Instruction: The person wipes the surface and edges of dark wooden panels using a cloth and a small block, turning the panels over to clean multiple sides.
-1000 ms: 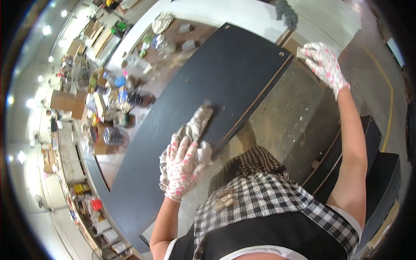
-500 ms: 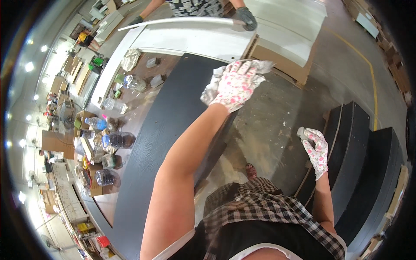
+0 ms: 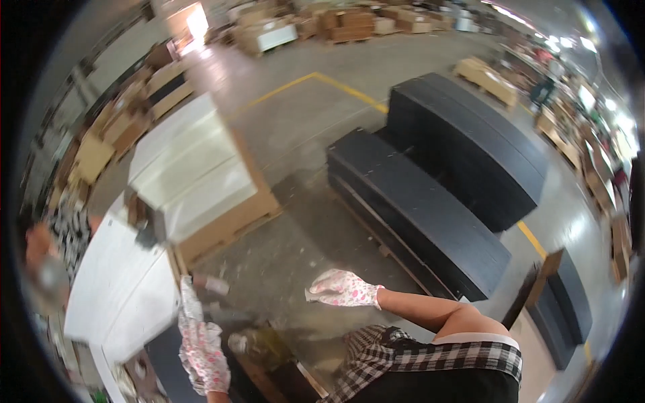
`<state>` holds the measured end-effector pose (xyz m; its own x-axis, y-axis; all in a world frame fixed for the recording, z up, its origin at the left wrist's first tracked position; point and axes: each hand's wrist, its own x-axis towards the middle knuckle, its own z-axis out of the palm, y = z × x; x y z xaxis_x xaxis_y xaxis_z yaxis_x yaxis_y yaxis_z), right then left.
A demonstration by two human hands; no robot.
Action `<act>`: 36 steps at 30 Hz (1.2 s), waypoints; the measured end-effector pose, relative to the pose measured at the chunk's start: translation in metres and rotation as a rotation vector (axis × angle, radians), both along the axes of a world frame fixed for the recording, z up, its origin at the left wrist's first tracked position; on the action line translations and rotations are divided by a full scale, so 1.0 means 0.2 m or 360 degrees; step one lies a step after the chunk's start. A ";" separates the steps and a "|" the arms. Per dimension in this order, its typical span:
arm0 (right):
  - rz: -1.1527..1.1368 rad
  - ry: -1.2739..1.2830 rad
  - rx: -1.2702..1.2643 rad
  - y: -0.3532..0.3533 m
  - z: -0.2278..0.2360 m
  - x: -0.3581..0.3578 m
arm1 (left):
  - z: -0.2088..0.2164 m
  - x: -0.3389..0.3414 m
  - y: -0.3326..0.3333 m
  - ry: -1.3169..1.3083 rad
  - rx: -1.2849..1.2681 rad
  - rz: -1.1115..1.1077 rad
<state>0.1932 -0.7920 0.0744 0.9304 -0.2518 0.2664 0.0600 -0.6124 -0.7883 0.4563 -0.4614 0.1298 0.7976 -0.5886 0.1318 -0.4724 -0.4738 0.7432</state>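
Both hands wear white gloves w/ pink spots. L hand [image 3: 205, 359], lower left of frame, has a crumpled silvery cloth [image 3: 190, 302], fingers nearly straight along it; grip pressure I can't tell. R hand [image 3: 345, 289], just below centre, is well apart, fingers curled to thumb, apparently pinching a small pale piece [image 3: 311, 295] (blurry, type unclear).

Dark panel [image 3: 164, 352] is lower left, beside/under L hand; can't tell if cloth actually touches it. Step in hand is prob. wiping that panel, near its far end. Next move, IMO, calls for cloth flat on the surface w/ even pressure, incl. the edge.

Containers: brown cardboard [image 3: 225, 232], left of centre, sides a stack of white panels [image 3: 195, 144]; unclear if it's a true box. Cardboard boxes [image 3: 346, 25] sit top centre in bkgd, contents too small to tell. Blurry see-through item [image 3: 269, 349], lower middle, may be a bag or tub; contents n/a.
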 end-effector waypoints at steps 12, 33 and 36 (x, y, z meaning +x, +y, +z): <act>-0.0716 -0.0005 -0.0070 -0.20 -0.01 -0.51 | 0.20 0.14 -0.13 -0.1331 0.0148 -0.0184; -0.0072 -0.0033 -0.0045 0.06 0.04 -0.25 | 0.37 -0.81 0.09 -0.0893 0.0930 0.0249; 0.0022 -0.0029 -0.0117 0.13 0.10 -0.27 | 0.37 -1.01 0.29 -0.1358 0.0915 0.0106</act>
<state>0.1390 -0.7657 0.0940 0.9285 -0.2179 0.3005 0.0828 -0.6675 -0.7400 0.2553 -0.4028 0.2039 0.6039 -0.6995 0.3821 -0.6961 -0.6964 -0.1747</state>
